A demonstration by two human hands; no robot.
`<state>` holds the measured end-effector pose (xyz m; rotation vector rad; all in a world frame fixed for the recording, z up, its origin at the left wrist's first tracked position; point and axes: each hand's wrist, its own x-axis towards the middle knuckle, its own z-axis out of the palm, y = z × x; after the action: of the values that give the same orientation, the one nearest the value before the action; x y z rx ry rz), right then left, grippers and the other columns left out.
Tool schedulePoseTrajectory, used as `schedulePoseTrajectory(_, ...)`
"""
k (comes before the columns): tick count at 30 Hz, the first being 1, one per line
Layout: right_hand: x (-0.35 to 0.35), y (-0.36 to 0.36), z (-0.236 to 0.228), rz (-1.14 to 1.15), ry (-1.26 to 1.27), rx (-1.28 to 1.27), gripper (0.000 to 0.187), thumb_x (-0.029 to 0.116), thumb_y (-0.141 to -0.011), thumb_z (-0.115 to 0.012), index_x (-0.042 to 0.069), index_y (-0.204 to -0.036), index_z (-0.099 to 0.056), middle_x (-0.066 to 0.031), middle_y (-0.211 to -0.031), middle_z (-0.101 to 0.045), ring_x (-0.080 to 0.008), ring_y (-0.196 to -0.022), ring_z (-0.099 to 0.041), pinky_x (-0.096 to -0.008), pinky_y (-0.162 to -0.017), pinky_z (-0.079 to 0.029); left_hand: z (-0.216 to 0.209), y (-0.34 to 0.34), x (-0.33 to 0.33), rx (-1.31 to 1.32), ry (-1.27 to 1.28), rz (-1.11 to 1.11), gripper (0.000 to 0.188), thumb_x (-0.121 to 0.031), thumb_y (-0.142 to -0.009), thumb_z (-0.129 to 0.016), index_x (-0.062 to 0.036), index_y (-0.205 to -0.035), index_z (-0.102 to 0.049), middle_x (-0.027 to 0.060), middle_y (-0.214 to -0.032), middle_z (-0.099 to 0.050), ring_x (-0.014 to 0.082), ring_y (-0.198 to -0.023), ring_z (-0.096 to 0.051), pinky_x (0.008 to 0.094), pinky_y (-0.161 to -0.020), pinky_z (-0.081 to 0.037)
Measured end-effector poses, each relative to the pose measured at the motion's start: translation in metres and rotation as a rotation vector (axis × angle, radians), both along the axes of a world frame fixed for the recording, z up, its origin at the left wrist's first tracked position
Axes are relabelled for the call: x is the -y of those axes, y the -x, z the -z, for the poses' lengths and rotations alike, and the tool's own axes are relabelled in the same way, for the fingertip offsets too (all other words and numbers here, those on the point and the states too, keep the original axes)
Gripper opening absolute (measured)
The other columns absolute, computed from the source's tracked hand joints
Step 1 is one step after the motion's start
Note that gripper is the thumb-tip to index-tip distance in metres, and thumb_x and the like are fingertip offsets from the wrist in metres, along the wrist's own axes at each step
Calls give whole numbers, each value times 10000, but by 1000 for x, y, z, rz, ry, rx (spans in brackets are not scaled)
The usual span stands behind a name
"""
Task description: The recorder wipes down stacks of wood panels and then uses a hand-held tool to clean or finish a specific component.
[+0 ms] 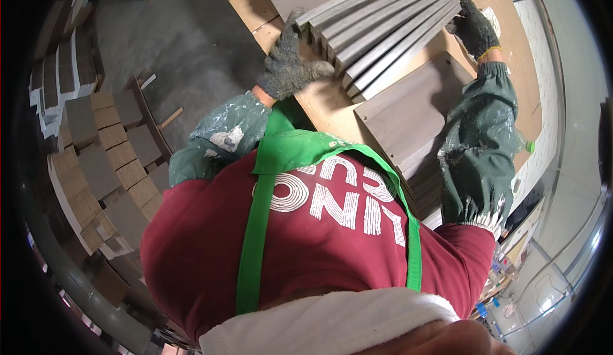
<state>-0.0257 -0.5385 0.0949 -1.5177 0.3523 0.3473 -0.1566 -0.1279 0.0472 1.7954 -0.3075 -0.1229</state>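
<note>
Plainly, hands (pixel 290 67) (pixel 477 32) flank grey boards (pixel 386 26); shirt (pixel 191 253) bears lettering (pixel 335 207).

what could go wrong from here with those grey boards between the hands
The grey boards appear to stand on edge, fanned with uneven ends, so they might topple or splay. The left gloved hand is open by their left ends and the right gloved hand is at their right ends, so fingers could get pinched if boards shift. A flat grey panel lies close by; a falling board might scratch it.
</note>
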Motion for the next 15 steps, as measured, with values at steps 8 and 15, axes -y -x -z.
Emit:
schedulePoseTrajectory(8,-80,-5,-25,110,227,-34,411,412,-880,-547,20,-991,-600,-84,-699,-577,-203,-586,-566,-331,-610,-518,14,6,-18,22,-218,-172,1422,-484,-503,-843,54,-1384,136,263,-1471,26,352,-1378,-50,388,-1117,-129)
schedulePoseTrajectory(15,-74,-28,-37,67,537,78,533,475,-918,-439,11,-1139,-578,-96,-968,-613,-174,-872,-574,-307,-736,-468,10,15,-25,73,-220,-142,1424,-484,-527,-830,67,-1363,183,273,-1463,95,347,-1380,33,379,-1121,-92)
